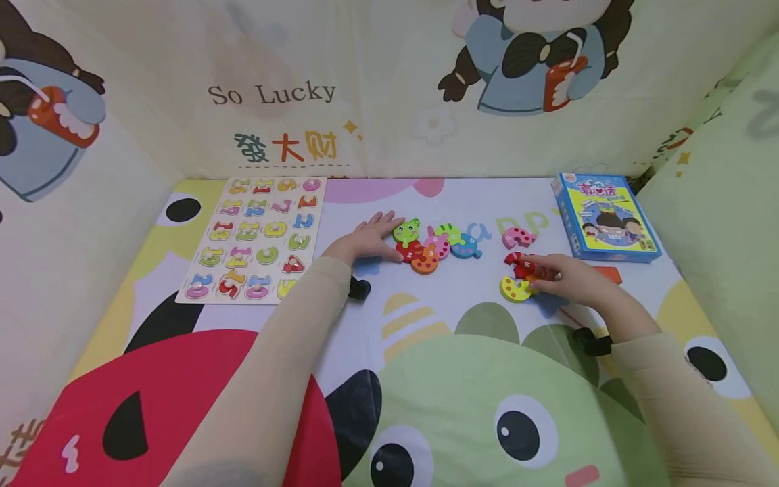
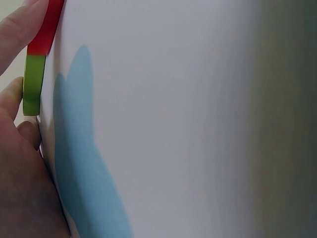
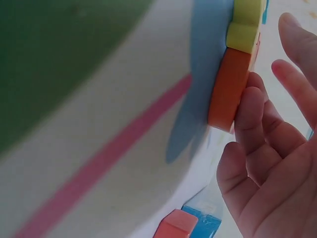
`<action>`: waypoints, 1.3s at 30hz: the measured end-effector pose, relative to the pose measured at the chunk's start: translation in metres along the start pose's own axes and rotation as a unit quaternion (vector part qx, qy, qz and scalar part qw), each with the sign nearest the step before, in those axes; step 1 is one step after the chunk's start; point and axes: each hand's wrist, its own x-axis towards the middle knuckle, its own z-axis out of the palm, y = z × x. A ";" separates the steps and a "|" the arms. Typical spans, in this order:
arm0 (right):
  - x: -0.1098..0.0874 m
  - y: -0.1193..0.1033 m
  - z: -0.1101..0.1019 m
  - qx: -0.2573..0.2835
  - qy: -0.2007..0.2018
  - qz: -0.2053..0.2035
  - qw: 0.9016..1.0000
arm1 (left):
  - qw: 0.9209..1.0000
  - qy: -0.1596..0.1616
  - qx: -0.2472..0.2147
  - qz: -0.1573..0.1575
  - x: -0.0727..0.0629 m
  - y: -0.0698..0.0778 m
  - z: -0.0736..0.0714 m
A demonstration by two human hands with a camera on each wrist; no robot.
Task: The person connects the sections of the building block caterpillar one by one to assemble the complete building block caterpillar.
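In the head view, a caterpillar-like row of flat toy pieces lies on the table: green smiling head [image 1: 406, 233], red piece [image 1: 409, 251], orange piece [image 1: 425, 260], pink piece [image 1: 437, 243], green striped piece [image 1: 449, 233] and blue piece [image 1: 466, 247]. My left hand [image 1: 368, 241] rests at the row's left end, thumb against the red piece and fingers beside the head. To the right, my right hand [image 1: 569, 279] is at a loose group, with its fingers beside an orange piece [image 3: 229, 91]. A red piece [image 1: 517, 262] and yellow piece [image 1: 514, 289] adjoin it; a pink piece [image 1: 518, 237] lies behind.
A number puzzle board [image 1: 266, 256] lies at the left. At the back right is a blue and yellow card box [image 1: 615, 216], with a flat orange-red block [image 1: 609, 274] in front of it. The patterned tablecloth [image 1: 438, 379] covers the table.
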 end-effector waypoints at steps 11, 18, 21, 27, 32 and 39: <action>-0.006 0.001 0.012 -0.013 0.015 -0.020 1.000 | 1.000 0.005 0.006 -0.002 0.004 -0.001 0.002; -0.007 0.000 0.016 -0.022 0.007 -0.034 0.999 | 1.000 0.004 0.006 -0.001 0.002 0.000 0.002; -0.005 -0.002 0.017 -0.026 0.009 -0.033 0.999 | 1.000 0.004 0.007 -0.001 0.002 -0.001 0.002; -0.003 -0.003 0.016 -0.025 0.022 -0.041 0.999 | 1.000 0.006 0.010 -0.004 0.002 -0.001 0.002; -0.002 -0.002 0.018 -0.029 0.029 -0.061 0.997 | 1.000 0.004 0.009 -0.006 0.001 0.000 0.001; -0.001 -0.002 0.018 -0.036 0.032 -0.076 0.996 | 1.000 0.004 0.007 -0.008 0.002 0.001 0.001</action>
